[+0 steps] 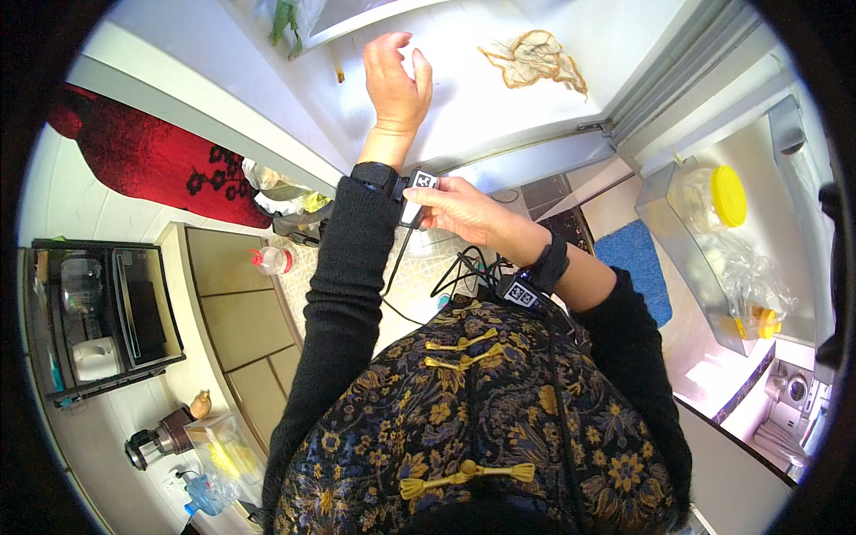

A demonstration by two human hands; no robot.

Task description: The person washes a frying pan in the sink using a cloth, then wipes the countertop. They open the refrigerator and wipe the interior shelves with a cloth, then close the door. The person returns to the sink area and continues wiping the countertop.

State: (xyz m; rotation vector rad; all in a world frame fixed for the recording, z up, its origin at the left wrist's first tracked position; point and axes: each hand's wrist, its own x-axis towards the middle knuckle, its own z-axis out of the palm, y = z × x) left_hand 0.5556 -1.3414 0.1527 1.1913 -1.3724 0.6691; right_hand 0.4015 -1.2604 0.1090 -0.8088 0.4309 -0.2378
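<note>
My left hand (397,87) is raised inside an open white refrigerator (461,87), its fingers loosely curled and apart, holding nothing. Around that wrist runs a black strap (374,179) with a small white-and-black module (418,198) on it. My right hand (465,212) pinches this module between thumb and fingers; a black cable hangs from its lower end. A similar module (520,293) sits on the strap at my right wrist. Beyond my left hand, a crumpled beige cloth-like thing (533,60) with brown edges lies on the refrigerator's white floor.
On the right, the open refrigerator door's bin (689,267) holds a yellow-lidded jar (727,196) and a plastic bag (752,274). Black cables (471,264) dangle before my patterned vest. A red-topped bottle (273,260) and a counter edge (194,294) are at left.
</note>
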